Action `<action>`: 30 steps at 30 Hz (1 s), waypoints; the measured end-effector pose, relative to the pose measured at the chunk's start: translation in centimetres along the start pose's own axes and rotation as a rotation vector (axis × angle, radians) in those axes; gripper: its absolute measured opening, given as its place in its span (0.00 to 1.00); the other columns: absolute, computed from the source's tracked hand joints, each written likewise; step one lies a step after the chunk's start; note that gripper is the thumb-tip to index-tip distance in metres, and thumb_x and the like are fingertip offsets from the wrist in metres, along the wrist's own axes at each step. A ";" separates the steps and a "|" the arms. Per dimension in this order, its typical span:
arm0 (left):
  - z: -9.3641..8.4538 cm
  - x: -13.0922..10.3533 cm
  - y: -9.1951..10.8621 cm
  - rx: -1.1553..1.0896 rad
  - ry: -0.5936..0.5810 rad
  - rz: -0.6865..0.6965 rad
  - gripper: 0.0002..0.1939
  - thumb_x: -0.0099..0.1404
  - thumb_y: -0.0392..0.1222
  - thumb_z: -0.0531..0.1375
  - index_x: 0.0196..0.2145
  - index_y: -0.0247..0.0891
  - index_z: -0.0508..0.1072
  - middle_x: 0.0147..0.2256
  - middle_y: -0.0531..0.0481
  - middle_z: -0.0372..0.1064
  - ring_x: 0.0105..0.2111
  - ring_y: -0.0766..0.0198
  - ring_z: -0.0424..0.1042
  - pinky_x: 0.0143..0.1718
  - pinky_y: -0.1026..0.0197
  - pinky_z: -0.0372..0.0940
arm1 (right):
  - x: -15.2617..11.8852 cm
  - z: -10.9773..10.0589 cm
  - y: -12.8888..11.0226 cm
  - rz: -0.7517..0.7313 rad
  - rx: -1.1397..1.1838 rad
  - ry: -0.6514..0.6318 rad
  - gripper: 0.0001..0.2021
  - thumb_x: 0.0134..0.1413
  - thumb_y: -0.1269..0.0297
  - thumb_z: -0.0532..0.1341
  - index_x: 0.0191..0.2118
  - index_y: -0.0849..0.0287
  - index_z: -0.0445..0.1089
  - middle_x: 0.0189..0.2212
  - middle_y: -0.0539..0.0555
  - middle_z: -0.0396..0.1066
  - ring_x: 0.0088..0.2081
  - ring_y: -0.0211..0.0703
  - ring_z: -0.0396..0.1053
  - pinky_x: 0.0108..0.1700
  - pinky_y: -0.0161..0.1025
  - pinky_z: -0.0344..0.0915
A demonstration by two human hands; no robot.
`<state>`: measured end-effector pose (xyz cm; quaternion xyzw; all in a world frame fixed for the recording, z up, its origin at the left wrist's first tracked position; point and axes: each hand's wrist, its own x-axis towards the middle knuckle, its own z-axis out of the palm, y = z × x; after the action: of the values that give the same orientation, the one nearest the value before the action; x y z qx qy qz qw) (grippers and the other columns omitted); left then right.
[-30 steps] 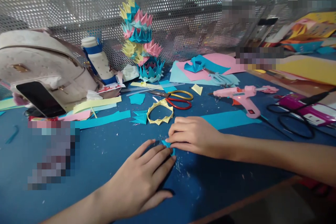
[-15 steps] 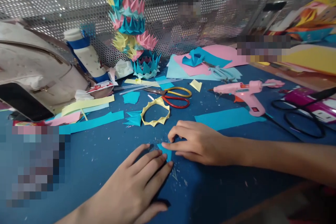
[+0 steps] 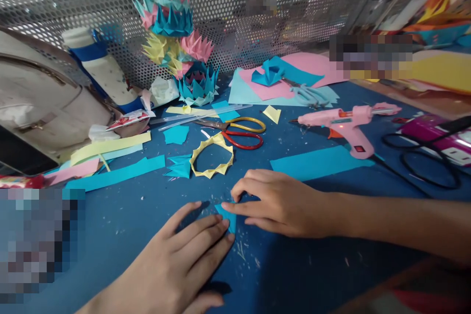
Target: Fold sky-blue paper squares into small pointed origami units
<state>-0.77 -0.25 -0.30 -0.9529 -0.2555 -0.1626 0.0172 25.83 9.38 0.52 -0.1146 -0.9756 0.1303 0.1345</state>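
A small folded blue paper piece (image 3: 230,217) lies flat on the blue table (image 3: 128,225). My left hand (image 3: 180,260) rests beside it with fingers spread, fingertips on its left and lower edges. From the right, my right hand (image 3: 274,203) touches its top with an extended index finger; the other fingers are partly bent and apart. Just beyond them sit a zigzag yellow paper ring (image 3: 212,155) and a pointed blue paper piece (image 3: 179,166). A blue paper strip (image 3: 312,163) lies behind my right hand.
Scissors (image 3: 235,127) lie behind the ring. A pink glue gun (image 3: 340,120) with a black cord is at the right. Farther back stand a folded-paper tower (image 3: 172,14) and a bottle (image 3: 106,76); a bag (image 3: 40,93) is at the left.
The view has shifted slightly, so objects at the left appear farther left. Both hands stay on the blue piece in nearly the same pose.
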 end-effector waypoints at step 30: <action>0.5 -0.5 0.0 0.082 -0.099 -0.074 0.41 0.72 0.69 0.33 0.71 0.42 0.51 0.62 0.33 0.58 0.69 0.45 0.46 0.67 0.37 0.40 | -0.4 -0.8 -0.2 -0.017 -0.099 0.126 0.14 0.72 0.63 0.52 0.49 0.59 0.74 0.41 0.55 0.72 0.41 0.46 0.61 0.43 0.43 0.56</action>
<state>-0.99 -0.37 -0.97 -0.9482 -0.2974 -0.1053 0.0378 26.38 9.32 1.19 -0.1210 -0.9714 0.0733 0.1908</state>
